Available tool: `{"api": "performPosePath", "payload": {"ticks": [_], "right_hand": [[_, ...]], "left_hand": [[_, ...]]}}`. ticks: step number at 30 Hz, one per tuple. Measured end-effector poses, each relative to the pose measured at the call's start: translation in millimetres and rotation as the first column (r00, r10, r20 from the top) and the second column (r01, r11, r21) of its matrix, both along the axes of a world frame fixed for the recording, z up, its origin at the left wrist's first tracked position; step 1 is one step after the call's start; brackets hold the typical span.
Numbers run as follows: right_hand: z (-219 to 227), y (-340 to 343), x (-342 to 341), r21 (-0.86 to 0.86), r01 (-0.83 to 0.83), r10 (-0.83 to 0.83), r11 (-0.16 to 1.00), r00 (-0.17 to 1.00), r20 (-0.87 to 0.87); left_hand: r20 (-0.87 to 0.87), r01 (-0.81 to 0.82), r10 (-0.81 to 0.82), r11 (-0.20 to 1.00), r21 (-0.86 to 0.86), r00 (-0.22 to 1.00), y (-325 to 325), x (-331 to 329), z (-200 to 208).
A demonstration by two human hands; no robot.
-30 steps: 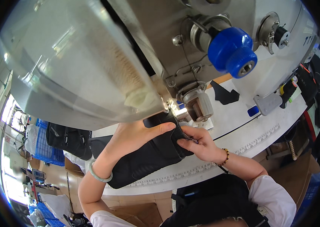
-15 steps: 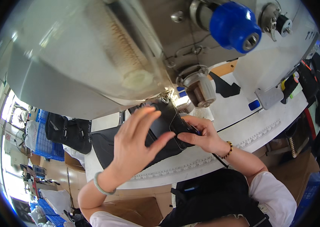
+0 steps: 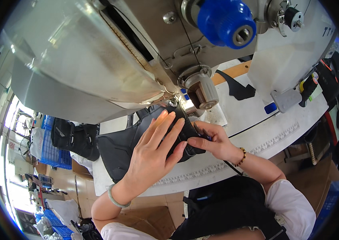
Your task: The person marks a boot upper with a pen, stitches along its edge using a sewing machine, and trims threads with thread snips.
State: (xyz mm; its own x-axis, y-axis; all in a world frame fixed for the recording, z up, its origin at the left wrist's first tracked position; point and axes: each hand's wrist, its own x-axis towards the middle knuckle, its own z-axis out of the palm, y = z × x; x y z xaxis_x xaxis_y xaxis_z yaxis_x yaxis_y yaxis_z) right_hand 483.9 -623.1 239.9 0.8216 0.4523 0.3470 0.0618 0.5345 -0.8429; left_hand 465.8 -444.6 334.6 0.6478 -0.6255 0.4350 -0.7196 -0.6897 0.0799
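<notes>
At the centre of the frame, the left hand (image 3: pixel 153 154) lies flat, fingers straight and slightly spread, pressing a black stitched fabric piece (image 3: pixel 127 144) onto the white worktable (image 3: pixel 253 120). The right hand (image 3: pixel 211 140) pinches the fabric's edge, fingertips together, just below the grey metal sewing machine (image 3: pixel 97 60). Blue plastic crates (image 3: pixel 51 154) stand at the left.

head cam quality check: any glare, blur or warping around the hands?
Head view: strong fisheye, table edge bows; glare on the machine's metal housing and blown-out windows far left; left hand and right hand on the black piece are sharp and evenly lit.
</notes>
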Motion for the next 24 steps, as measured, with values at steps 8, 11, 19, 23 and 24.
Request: {"api": "performPosePath", "payload": {"ticks": [8, 11, 19, 23, 24], "right_hand": [[-9.3, 2.6, 2.5, -0.122, 0.086, -0.069, 0.989, 0.988, 0.138], [-4.8, -0.7, 3.8, -0.177, 0.137, -0.09, 0.975, 0.964, 0.25], [14.4, -10.7, 8.3, -0.425, 0.227, -0.089, 0.876, 0.943, 0.321], [6.3, -12.2, 20.2, -0.318, 0.34, -0.117, 0.885, 0.824, 0.554], [5.8, -13.1, 22.0, -0.322, 0.33, -0.095, 0.887, 0.815, 0.572]], "left_hand": [[-0.045, 0.032, -0.032, 0.999, -0.008, 0.998, 3.9, -2.8, -2.7], [-0.099, 0.043, -0.046, 0.999, -0.025, 0.994, 9.6, -1.2, -0.6], [-0.141, 0.057, -0.026, 0.975, 0.217, 0.99, 17.5, 1.8, 2.7], [-0.054, 0.018, -0.006, 0.972, 0.233, 0.999, 10.2, -2.7, -7.1], [-0.051, 0.006, 0.005, 0.974, 0.226, 0.999, 9.3, -3.0, -7.4]]}}
